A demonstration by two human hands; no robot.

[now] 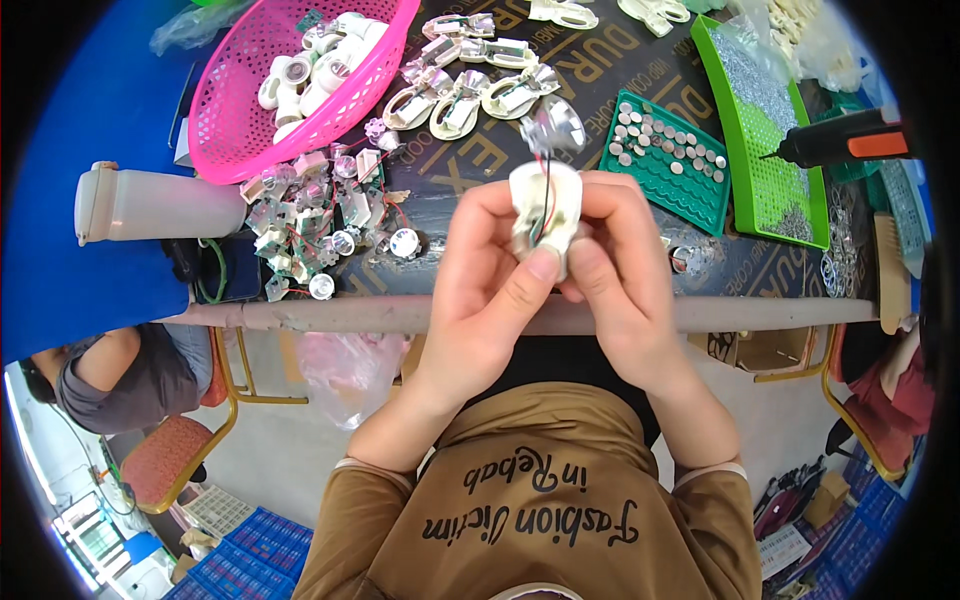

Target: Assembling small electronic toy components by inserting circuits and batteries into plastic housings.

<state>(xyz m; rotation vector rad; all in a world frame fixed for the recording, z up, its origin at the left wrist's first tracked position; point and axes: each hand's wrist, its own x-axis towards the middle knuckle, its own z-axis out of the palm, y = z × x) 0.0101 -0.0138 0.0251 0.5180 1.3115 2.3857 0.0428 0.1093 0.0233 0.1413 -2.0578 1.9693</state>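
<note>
Over the table's near edge, my left hand [485,275] and my right hand [622,275] hold a small white plastic housing [548,192] between them. Both thumbs press on its near end, and the fingers wrap round its sides and back. A red and a black wire run from inside it to a shiny lamp reflector [556,127] beyond its far end. The reflector is a little blurred. Whether anything small lies under my thumbs is hidden. Farther off, several open housings [458,108] with reflectors and boards fitted lie on the dark table.
A pink basket [212,130] of white parts stands far left, near loose circuit boards with reflectors [318,215] and a whitish jug [160,204]. To the right are a green tray [640,182] of round metal discs, a lime tray [822,215] of small metal pieces, and a hanging electric screwdriver [835,142].
</note>
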